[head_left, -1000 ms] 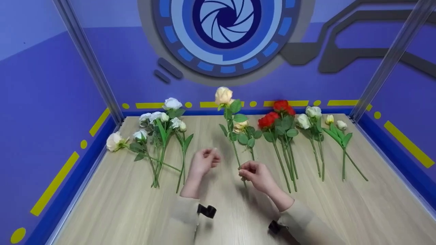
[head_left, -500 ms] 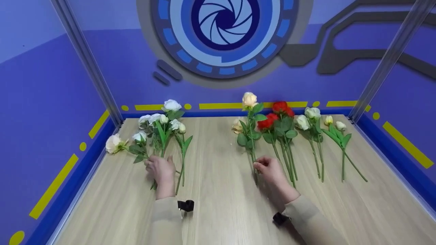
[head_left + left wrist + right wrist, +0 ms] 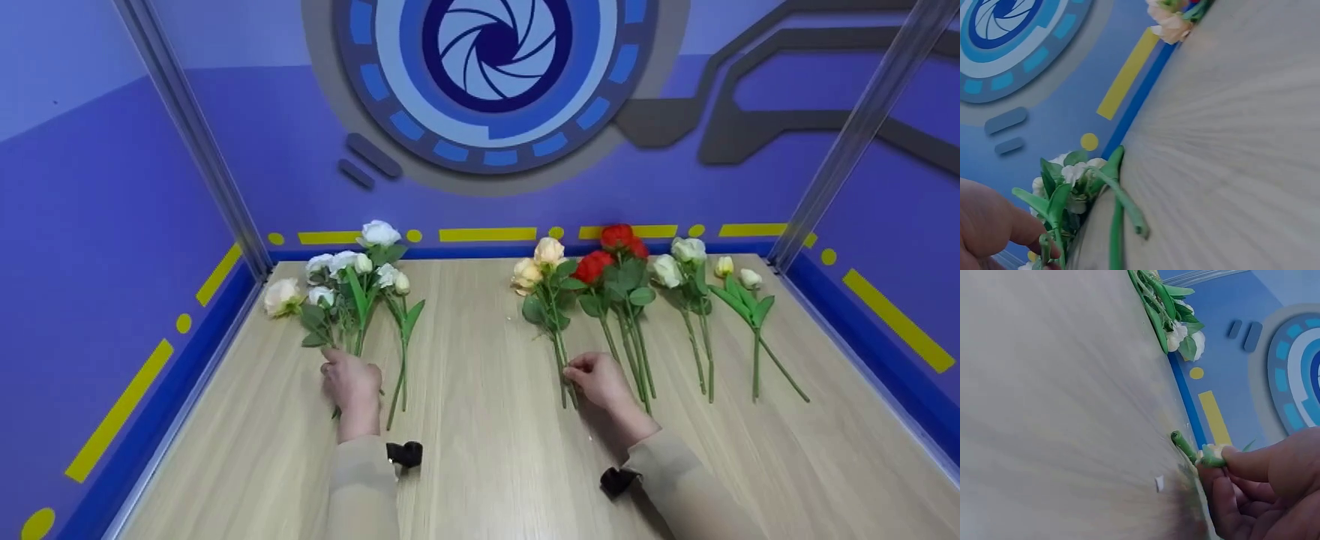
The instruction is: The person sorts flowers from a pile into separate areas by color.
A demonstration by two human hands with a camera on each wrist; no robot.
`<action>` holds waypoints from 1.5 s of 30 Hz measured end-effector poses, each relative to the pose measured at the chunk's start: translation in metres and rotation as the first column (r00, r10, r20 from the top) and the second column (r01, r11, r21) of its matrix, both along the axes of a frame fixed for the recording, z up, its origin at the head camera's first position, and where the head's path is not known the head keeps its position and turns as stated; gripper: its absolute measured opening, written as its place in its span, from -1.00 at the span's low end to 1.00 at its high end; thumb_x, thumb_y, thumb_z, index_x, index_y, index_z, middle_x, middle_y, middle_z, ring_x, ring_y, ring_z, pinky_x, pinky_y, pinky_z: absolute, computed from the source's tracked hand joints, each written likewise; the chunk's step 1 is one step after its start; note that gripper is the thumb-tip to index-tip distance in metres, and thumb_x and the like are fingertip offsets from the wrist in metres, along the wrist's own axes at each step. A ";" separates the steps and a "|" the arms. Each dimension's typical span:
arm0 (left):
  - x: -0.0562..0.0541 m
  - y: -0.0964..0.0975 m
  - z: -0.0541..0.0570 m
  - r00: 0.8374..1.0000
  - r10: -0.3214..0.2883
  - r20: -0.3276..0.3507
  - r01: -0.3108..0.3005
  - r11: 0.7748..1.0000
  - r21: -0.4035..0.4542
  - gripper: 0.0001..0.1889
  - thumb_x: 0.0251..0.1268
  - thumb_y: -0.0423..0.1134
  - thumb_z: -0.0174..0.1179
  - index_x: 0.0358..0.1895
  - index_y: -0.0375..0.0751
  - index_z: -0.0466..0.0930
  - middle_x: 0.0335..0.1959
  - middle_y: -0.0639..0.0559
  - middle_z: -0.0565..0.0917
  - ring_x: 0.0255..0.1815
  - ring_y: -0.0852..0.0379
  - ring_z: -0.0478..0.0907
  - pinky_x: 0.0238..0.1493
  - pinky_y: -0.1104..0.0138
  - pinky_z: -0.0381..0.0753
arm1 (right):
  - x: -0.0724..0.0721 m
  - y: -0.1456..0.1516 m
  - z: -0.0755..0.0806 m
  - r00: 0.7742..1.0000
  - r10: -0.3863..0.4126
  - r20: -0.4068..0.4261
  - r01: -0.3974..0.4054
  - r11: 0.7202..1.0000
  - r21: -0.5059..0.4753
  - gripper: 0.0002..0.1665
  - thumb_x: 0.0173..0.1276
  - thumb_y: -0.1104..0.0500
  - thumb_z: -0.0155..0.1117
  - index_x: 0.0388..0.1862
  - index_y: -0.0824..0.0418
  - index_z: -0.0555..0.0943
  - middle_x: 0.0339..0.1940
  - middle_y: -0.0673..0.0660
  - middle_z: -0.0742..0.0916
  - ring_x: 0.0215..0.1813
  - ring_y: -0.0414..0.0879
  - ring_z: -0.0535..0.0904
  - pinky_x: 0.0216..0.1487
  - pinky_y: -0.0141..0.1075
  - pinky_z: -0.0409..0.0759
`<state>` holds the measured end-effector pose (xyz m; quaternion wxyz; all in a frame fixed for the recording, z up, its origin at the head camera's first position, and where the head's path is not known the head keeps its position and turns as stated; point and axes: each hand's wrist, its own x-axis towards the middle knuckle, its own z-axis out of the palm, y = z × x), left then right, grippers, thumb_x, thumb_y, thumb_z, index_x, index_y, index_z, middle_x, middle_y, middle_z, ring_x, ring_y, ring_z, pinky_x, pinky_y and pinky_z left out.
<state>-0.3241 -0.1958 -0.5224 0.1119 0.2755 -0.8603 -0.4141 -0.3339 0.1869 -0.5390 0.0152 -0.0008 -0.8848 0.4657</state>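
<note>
My left hand [image 3: 354,384] pinches the stem of a pale cream rose [image 3: 283,298], at the left of a group of white flowers [image 3: 343,262]. In the left wrist view a cut green stem end [image 3: 1044,247] shows between thumb and finger. My right hand [image 3: 604,382] pinches the lower stem of a peach rose [image 3: 550,250] between thumb and forefinger. A second peach rose [image 3: 527,276] lies right beside it on the table, their stems almost parallel. In the right wrist view the pinched stem end [image 3: 1213,462] sits at the fingertips, with another stem end [image 3: 1180,441] close by.
Red flowers [image 3: 617,236] lie just right of the peach roses. Farther right are whitish-green roses [image 3: 688,248] and two small tulips [image 3: 724,265]. A white tulip [image 3: 402,283] lies right of the left hand. Walls surround the wooden table [image 3: 480,450] at the back and sides.
The left hand has moved left from the middle to the white group; the cream rose has shifted right and back. The right hand has moved right, and its peach rose is lowered beside the other.
</note>
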 end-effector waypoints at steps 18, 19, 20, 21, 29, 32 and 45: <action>0.000 -0.013 0.022 0.963 0.078 -0.259 0.154 0.626 0.765 -0.57 0.60 -0.48 -0.07 0.41 -0.60 0.18 -0.41 -0.01 0.67 -0.47 0.24 0.67 -0.33 0.43 0.72 | 0.004 -0.010 -0.005 0.995 0.090 -0.039 -0.084 0.988 0.127 -0.64 0.32 0.34 0.44 0.10 0.37 0.72 -0.43 0.13 0.75 -0.46 -0.19 0.47 -0.43 -0.36 0.44; 0.000 -0.011 0.024 0.957 0.087 -0.277 0.169 0.611 0.774 -0.64 0.59 -0.50 -0.06 0.33 -0.58 0.24 -0.40 -0.03 0.68 -0.47 0.22 0.68 -0.33 0.42 0.73 | 0.004 -0.010 -0.006 0.995 0.091 -0.037 -0.085 0.987 0.134 -0.63 0.32 0.33 0.44 0.10 0.37 0.72 -0.44 0.12 0.74 -0.46 -0.19 0.46 -0.43 -0.36 0.44; 0.000 -0.008 0.025 0.951 0.093 -0.293 0.182 0.599 0.780 -0.70 0.58 -0.51 -0.05 0.26 -0.57 0.27 -0.40 -0.04 0.68 -0.46 0.21 0.69 -0.32 0.41 0.73 | 0.004 -0.010 -0.006 0.995 0.091 -0.038 -0.084 0.986 0.141 -0.63 0.32 0.32 0.44 0.10 0.37 0.72 -0.44 0.12 0.74 -0.47 -0.20 0.46 -0.43 -0.36 0.44; -0.001 -0.006 0.026 0.947 0.099 -0.306 0.193 0.588 0.785 -0.75 0.57 -0.52 -0.04 0.19 -0.54 0.29 -0.40 -0.05 0.68 -0.45 0.21 0.70 -0.31 0.40 0.74 | 0.004 -0.010 -0.006 0.995 0.091 -0.040 -0.084 0.986 0.145 -0.63 0.32 0.32 0.45 0.10 0.37 0.72 -0.45 0.12 0.74 -0.48 -0.20 0.45 -0.44 -0.36 0.43; -0.002 0.013 0.035 0.933 0.018 -0.360 0.277 0.602 0.749 -0.81 0.53 -0.53 0.04 0.08 -0.46 0.32 -0.22 -0.20 0.74 -0.34 0.19 0.76 -0.17 0.30 0.78 | 0.005 -0.009 -0.005 0.994 0.091 -0.058 -0.081 0.984 0.160 -0.62 0.35 0.32 0.42 0.12 0.40 0.70 -0.35 0.17 0.79 -0.41 -0.18 0.53 -0.40 -0.34 0.49; -0.002 0.020 0.036 0.929 -0.030 -0.368 0.306 0.621 0.722 -0.79 0.53 -0.52 0.06 0.10 -0.44 0.31 -0.13 -0.27 0.75 -0.32 0.20 0.76 -0.15 0.31 0.77 | 0.005 -0.009 -0.005 0.995 0.082 -0.049 -0.074 0.985 0.156 -0.60 0.37 0.31 0.41 0.15 0.42 0.67 -0.33 0.18 0.78 -0.39 -0.16 0.55 -0.40 -0.34 0.50; 0.000 0.059 0.041 0.895 -0.188 -0.404 0.423 0.643 0.639 -0.72 0.50 -0.52 0.10 0.18 -0.52 0.36 -0.12 -0.36 0.78 -0.31 0.17 0.79 -0.24 0.34 0.79 | 0.018 -0.027 0.018 0.988 0.100 -0.117 -0.094 0.994 0.055 -0.85 0.44 0.25 0.36 -0.10 0.30 0.74 -0.42 0.07 0.72 -0.43 -0.20 0.52 -0.43 -0.39 0.48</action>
